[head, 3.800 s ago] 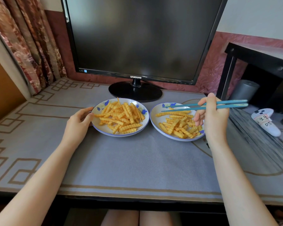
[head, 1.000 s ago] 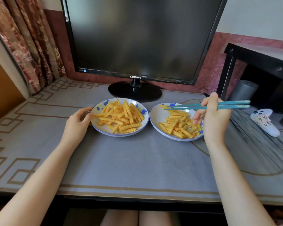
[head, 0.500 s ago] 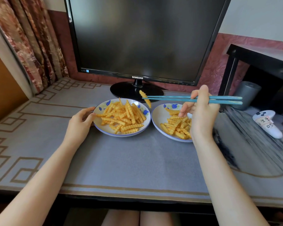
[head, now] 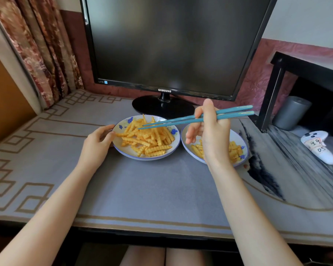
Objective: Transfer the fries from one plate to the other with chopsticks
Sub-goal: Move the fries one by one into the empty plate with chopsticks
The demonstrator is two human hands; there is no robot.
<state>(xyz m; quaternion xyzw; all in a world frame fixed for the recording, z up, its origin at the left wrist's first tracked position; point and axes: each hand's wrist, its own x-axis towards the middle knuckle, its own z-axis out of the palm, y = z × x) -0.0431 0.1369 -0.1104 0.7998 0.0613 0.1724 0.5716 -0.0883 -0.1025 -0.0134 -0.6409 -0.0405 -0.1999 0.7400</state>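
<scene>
Right-hand fingers (head: 208, 107) curled round the chopsticks (head: 181, 121), pinching both sticks near their upper half; right hand (head: 210, 135) raised above the right plate (head: 183, 144). Sticks run from 3 o'clock toward 9 o'clock, tips slightly apart over the left plate (head: 135, 158); no fry seen between the tips, and contact with the pile cannot be told. Fries: large heap (head: 150, 140) in left plate, smaller lot (head: 235, 150) in right plate, partly hidden by the hand. Left hand (head: 96, 144) at 9 o'clock of left plate, thumb and curled fingers holding its rim. Plates sit side by side, just apart, on the grey bench (head: 142, 189). Monitor (head: 171, 45), screen dark, at 12 o'clock behind the plates, its stand just beyond them. White controller (head: 319, 148) at 3 o'clock, well apart from right plate. Grey cylinder (head: 290, 112) under a black side table (head: 306, 66) at 2 o'clock. Curtain (head: 42, 45) at 10 o'clock.
</scene>
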